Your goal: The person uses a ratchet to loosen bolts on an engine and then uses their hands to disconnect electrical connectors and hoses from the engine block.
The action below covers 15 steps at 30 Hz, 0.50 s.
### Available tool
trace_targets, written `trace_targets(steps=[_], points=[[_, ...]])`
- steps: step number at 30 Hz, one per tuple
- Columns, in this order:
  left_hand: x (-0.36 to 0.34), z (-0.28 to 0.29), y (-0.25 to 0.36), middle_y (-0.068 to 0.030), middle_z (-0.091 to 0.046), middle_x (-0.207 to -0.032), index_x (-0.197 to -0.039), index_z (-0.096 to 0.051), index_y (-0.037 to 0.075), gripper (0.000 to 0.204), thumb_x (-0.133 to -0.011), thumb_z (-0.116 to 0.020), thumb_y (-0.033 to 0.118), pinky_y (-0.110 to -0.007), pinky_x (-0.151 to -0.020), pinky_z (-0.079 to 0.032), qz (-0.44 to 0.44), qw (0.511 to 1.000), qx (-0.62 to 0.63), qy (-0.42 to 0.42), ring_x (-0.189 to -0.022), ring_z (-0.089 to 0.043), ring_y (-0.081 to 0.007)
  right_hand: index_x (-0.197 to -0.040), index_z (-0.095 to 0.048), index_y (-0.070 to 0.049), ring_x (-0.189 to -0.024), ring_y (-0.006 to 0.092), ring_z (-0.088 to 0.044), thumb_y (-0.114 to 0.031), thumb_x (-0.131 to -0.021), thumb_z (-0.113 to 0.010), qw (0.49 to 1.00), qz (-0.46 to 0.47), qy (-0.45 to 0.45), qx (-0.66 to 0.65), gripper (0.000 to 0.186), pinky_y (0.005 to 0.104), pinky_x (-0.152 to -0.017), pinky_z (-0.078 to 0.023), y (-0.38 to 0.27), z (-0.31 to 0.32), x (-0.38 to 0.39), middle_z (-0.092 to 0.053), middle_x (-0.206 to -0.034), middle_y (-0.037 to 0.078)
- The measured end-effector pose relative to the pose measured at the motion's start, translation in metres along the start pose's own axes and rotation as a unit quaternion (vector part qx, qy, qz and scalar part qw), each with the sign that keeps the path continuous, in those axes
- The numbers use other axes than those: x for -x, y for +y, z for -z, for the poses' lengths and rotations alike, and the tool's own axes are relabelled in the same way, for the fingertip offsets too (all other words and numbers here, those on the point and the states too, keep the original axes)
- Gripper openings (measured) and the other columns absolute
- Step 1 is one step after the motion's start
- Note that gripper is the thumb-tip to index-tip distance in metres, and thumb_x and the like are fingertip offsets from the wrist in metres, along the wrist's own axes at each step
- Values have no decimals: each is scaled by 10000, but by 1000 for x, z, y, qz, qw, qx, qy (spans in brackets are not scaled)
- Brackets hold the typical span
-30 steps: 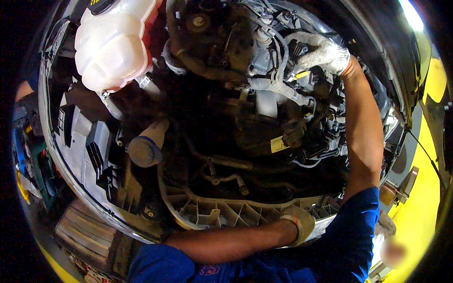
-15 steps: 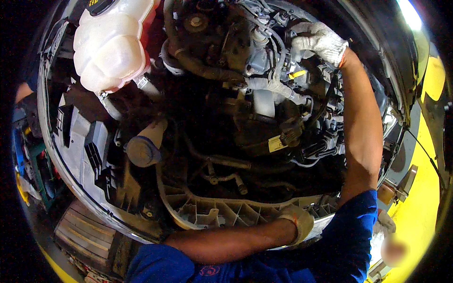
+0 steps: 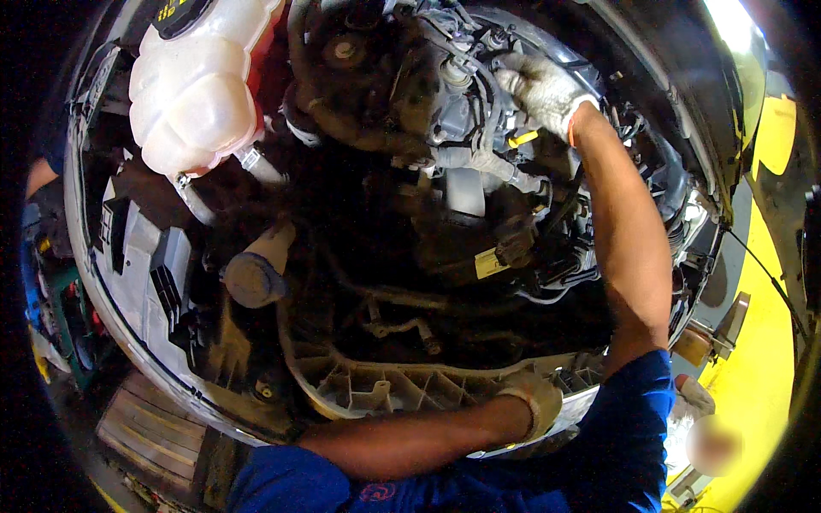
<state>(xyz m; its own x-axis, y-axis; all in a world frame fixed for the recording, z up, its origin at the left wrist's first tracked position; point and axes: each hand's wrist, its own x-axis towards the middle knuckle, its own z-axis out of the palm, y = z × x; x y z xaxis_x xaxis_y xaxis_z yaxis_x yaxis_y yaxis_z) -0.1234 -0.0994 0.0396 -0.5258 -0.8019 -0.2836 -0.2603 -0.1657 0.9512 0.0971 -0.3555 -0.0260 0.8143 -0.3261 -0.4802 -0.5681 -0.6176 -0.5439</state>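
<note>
My right hand (image 3: 547, 92), in a white knit glove, reaches into the far right of the engine bay. Its fingers are bent together among hoses and wiring beside the engine (image 3: 457, 94); what lies in them, if anything, is hidden. A yellow dipstick-like handle (image 3: 522, 138) sticks out just below that hand. My left hand (image 3: 534, 403), in a dirty beige glove, rests on the ribbed front crossmember (image 3: 419, 386) near me. Its fingers are mostly hidden from this view.
A white coolant tank (image 3: 192, 98) with a black cap stands at the far left. A capped filler neck (image 3: 255, 280) rises below it. Hoses (image 3: 402, 295) cross the dark bay. At lower right is another person's gloved hand (image 3: 697, 395); tools (image 3: 73, 316) lie outside at left.
My right hand has shifted slightly left, its fingers deeper among the hoses. The view has turned a little. My left hand stays on the crossmember.
</note>
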Motion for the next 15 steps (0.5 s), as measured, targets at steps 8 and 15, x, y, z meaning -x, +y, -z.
trace_targets(steps=[8, 15], points=[[-10, -16, -5, -246, -753, -1066, -1103, -722, -14, 293, -896, -594, 150, -514, -768, -611, -27, 1000, 4, 12, -957, -756, -395, -1316, -612, 0, -549, 172, -615, -406, -1049, -566, 998, -48, 9, 42, 488, 322, -477, -518, -5, -4, -14, -676, -881, 98], [-21, -31, -9, -245, -757, -1008, -1094, -724, -3, 290, -887, -599, 158, -521, -761, -614, -22, 998, -13, 54, -921, -759, -400, -1295, -659, 4, -1115, 431, -643, -503, -1025, -521, 949, 6, 103, 300, 590, 459, -969, -511, -16, -14, -17, -694, -1178, 286]])
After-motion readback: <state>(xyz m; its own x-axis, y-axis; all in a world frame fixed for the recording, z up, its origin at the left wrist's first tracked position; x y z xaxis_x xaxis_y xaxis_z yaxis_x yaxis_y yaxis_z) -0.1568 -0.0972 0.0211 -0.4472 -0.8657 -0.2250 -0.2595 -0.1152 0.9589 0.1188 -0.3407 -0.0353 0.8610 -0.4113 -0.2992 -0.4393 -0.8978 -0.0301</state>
